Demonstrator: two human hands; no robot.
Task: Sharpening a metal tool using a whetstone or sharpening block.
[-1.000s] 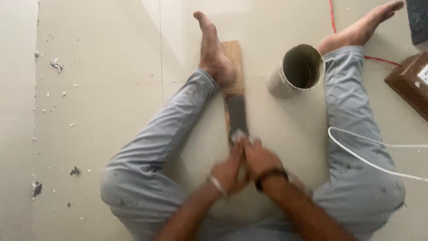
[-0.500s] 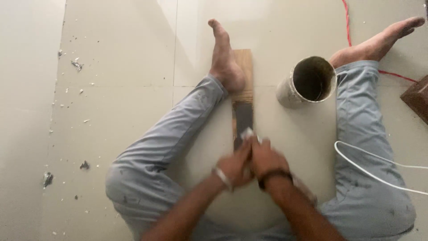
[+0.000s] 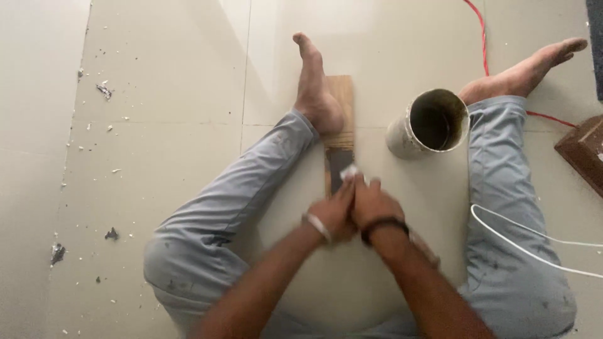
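Note:
A narrow wooden board [image 3: 342,94] lies on the tiled floor between my spread legs, and my bare left foot [image 3: 314,94] presses on its far end. A dark patch [image 3: 338,164] covers the board's near part. My left hand [image 3: 330,215] and my right hand [image 3: 374,204] are side by side. Together they grip a small pale object [image 3: 349,171] and hold it down on the dark patch. The object is blurred, so I cannot tell what it is.
A stained open tin can [image 3: 432,122] lies tilted by my right leg. A red cable [image 3: 483,47] runs behind it and a white cable [image 3: 524,233] crosses my right thigh. A brown wooden piece [image 3: 581,154] is at the right edge. Debris [image 3: 103,91] dots the left floor.
Both hands have slid the small object forward along the board, away from me. The view has shifted slightly; foot, board and can stay where they were.

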